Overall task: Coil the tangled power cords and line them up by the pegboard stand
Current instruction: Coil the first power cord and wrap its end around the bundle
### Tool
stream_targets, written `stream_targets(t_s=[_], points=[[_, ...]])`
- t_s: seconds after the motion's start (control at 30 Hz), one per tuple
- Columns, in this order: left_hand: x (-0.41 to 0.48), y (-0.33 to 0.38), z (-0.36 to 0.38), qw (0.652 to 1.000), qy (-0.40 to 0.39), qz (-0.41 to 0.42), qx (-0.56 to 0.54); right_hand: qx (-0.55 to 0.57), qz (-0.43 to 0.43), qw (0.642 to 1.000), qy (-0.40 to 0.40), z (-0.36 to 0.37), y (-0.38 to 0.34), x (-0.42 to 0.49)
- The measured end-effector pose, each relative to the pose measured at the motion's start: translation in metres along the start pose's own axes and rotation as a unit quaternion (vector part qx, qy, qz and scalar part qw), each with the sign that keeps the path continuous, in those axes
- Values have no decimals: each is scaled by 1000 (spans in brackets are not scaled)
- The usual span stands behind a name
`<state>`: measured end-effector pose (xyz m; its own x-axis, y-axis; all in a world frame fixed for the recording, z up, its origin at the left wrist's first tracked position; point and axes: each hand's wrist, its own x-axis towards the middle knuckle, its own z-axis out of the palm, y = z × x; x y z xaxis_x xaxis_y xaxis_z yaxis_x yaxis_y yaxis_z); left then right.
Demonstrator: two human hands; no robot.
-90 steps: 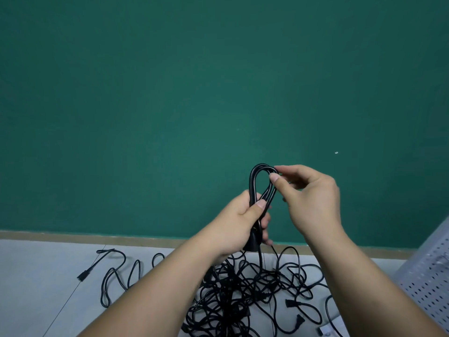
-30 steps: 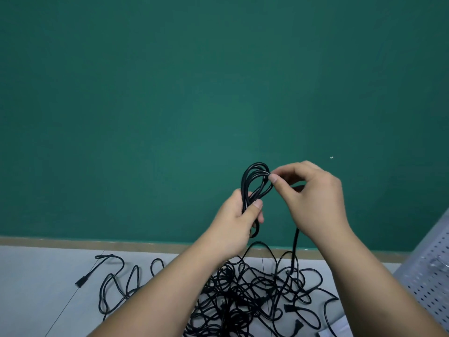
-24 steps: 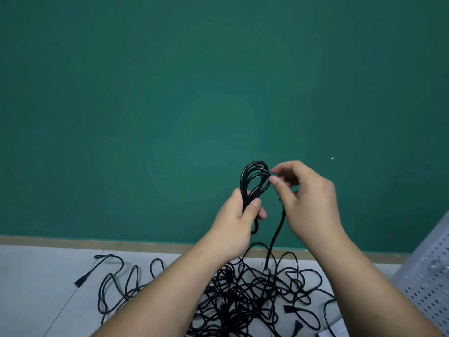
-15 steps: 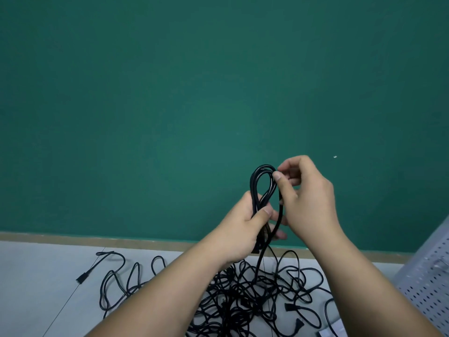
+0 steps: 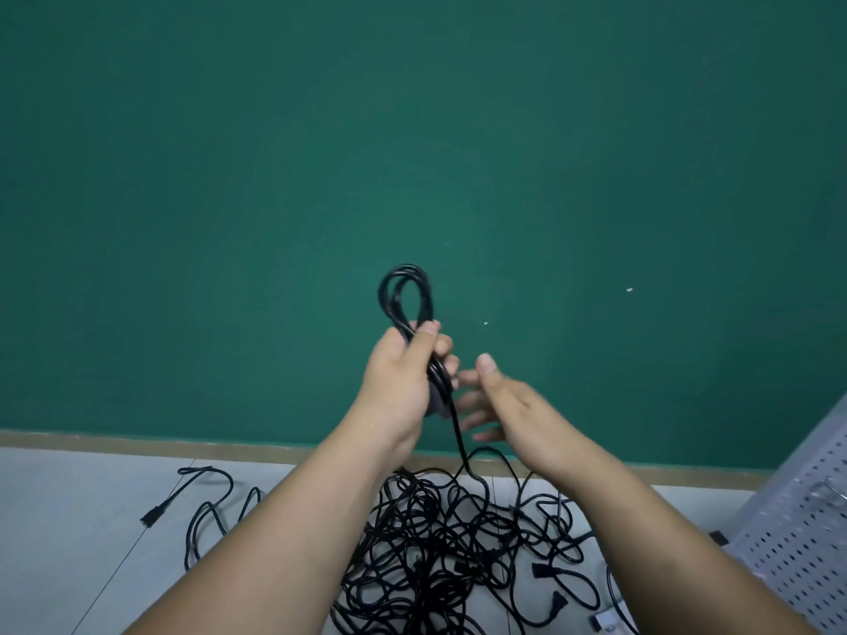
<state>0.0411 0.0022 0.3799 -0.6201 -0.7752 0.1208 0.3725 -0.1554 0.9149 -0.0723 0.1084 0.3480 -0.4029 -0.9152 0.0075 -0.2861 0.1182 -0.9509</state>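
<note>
Item held: one coil of black cord, centre of frame, against the green wall. The left hand is clenched round its gathered middle, thumb across the front, so several loops stand bunched above the fist. That grip appears meant to keep the finished turns from springing apart.

A strand drops from under the fist into the tangle on the floor, lower centre. The cord is therefore not yet free of the heap.

The right hand is released: fingers spread, holding nothing, just right of the strand. In my judgement it is placed to catch the strand lower down and bring up the next turn.

The stand shows at the lower right edge. No finished coil is visible beside it.

Against the frame half a second earlier: the right hand then pinched the top of the loops; it has since let go and dropped below and right of the left hand. The left hand's grip is unchanged. The tangle looks much the same.
</note>
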Motion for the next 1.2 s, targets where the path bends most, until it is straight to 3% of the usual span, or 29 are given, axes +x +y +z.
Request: stream_targets(t_s=[0.1,0.17,0.27,0.37,0.47,0.6,0.77,0.97,1.2], points=[[8,11,-15,995,85,34,-30,-38,53,987,-150,1,6,-5],[14,15,-26,989,140,51,-13,-56,18,984,-170,-5,2,-5],[19,17,-32,982,179,65,-6,-67,-7,986,-152,-20,-15,-6],[20,21,-31,976,201,84,10,-147,-20,981,-124,-36,-31,-13],[26,23,-41,969,221,91,69,-183,-98,978,-27,-51,-42,-23],[20,12,-42,977,98,34,184,-201,-206,947,144,-54,-58,-27],[-4,0,-15,964,-67,-10,255,-211,-240,901,294,-57,-56,-21],[-21,7,10,972,-123,-38,198,-194,-238,883,354,-57,-51,-23],[-24,-2,10,960,-184,-66,202,-169,-241,895,334,-48,-48,-22]])
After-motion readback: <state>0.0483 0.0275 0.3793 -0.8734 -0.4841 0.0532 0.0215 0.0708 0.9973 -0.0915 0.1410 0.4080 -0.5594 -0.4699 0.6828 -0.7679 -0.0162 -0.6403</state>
